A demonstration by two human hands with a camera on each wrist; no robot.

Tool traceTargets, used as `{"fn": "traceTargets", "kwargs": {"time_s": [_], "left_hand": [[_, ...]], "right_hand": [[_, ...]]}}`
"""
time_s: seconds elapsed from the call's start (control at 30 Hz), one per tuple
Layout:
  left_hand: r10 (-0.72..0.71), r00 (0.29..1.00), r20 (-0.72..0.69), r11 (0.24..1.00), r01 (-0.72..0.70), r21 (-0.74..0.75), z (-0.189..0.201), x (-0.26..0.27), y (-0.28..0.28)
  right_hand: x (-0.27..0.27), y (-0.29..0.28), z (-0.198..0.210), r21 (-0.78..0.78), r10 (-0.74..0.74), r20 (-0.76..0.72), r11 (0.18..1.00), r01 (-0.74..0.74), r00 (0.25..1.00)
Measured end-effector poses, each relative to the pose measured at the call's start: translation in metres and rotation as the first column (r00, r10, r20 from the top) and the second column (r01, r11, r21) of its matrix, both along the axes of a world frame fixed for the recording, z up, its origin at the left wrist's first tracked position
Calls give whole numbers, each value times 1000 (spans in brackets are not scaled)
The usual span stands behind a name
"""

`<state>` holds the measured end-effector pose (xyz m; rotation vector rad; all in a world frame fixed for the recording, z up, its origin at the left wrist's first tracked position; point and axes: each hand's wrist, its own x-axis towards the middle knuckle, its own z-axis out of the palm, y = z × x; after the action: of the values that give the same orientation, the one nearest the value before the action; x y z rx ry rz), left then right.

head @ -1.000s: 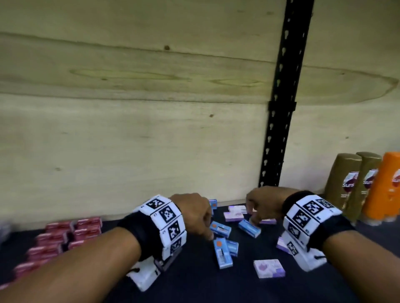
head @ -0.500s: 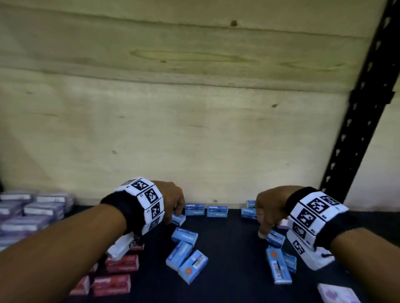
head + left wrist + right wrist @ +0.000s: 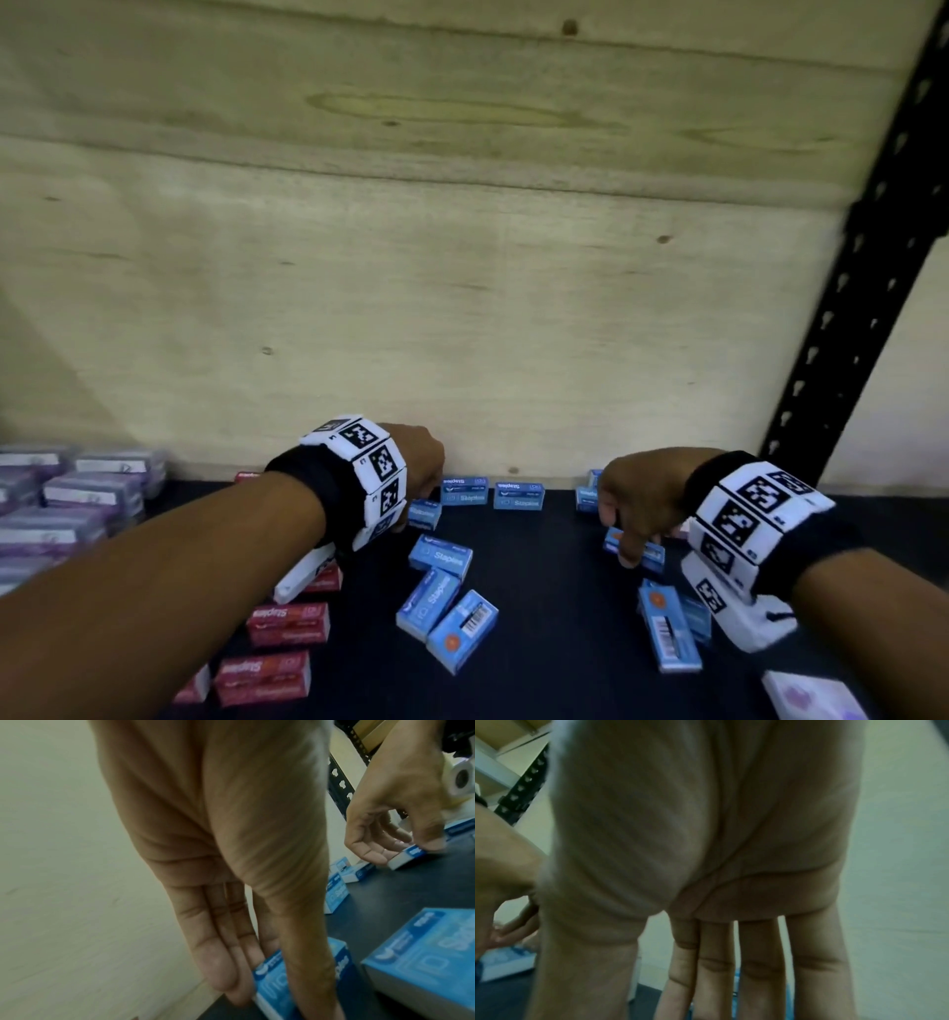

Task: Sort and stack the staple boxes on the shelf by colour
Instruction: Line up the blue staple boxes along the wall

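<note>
Blue staple boxes lie scattered on the dark shelf (image 3: 554, 616). My left hand (image 3: 418, 506) reaches down near the back wall. Its thumb and straight fingers pinch a blue staple box (image 3: 342, 963), seen partly in the head view as the blue box (image 3: 425, 515). My right hand (image 3: 629, 550) pinches another blue box (image 3: 649, 552) lying on the shelf; the left wrist view shows that right hand (image 3: 403, 852) with thumb and fingers on the box's (image 3: 411, 858) edges. Red boxes (image 3: 287, 623) sit at the front left. Purple stacks (image 3: 77, 498) stand far left.
Two blue boxes (image 3: 464, 491) stand against the plywood back wall (image 3: 462, 308). Three loose blue boxes (image 3: 441, 606) lie mid-shelf, more blue ones (image 3: 667, 637) under my right wrist. A pale purple box (image 3: 811, 699) lies at the front right. A black perforated upright (image 3: 862, 308) rises on the right.
The view swung left, so the bottles dropped out and the purple stacks came in. My left hand moved back toward the wall onto a blue box. My right hand came down on another.
</note>
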<state>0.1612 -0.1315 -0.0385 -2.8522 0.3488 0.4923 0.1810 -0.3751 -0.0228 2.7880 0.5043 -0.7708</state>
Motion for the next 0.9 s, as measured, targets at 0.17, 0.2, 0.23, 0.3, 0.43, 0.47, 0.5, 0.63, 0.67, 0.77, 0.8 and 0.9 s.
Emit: {"fn": "traceTargets", "kwargs": {"time_s": [0.17, 0.2, 0.23, 0.3, 0.43, 0.47, 0.5, 0.63, 0.67, 0.77, 0.8, 0.9], "left_hand": [[-21, 999, -44, 999, 20, -26, 5, -5, 6], [-19, 999, -34, 999, 18, -35, 5, -7, 7], [-14, 1000, -21, 999, 13, -44, 5, -8, 9], [8, 1000, -1, 997, -8, -70, 5, -10, 11], [35, 999, -19, 990, -37, -135, 11, -13, 11], [43, 999, -25, 986, -46, -162, 12, -13, 9], [47, 999, -22, 982, -50, -184, 12, -12, 7], [40, 999, 22, 966, -33, -255, 8, -13, -4], [40, 999, 35, 962, -29, -273, 6, -14, -8], [32, 999, 42, 956, -19, -294, 4, -14, -15], [27, 999, 38, 960, -15, -281, 3, -14, -17], [48, 999, 17, 972, -42, -231, 2, -13, -18]], "right_hand": [[0, 7, 4, 178, -14, -51, 984, 23, 999], [-1, 9, 4, 188, -5, -60, 982, 16, 998], [-2, 11, 4, 191, -1, -61, 981, 12, 998], [-4, 14, 3, 201, -8, -53, 979, 19, 999], [-6, 19, 0, 235, -4, -22, 972, 10, 1000], [-6, 20, -1, 251, -8, -20, 968, 13, 1000], [-7, 21, -2, 261, -10, -9, 965, 12, 1000], [-9, 24, -4, 290, 32, 39, 956, -42, 999], [-10, 24, -3, 284, 42, 48, 957, -54, 998], [-14, 24, -1, 213, 55, 84, 974, -72, 995], [-14, 24, 0, 174, 56, 98, 982, -73, 994], [-16, 21, 3, 101, 57, 114, 993, -69, 992]]}}
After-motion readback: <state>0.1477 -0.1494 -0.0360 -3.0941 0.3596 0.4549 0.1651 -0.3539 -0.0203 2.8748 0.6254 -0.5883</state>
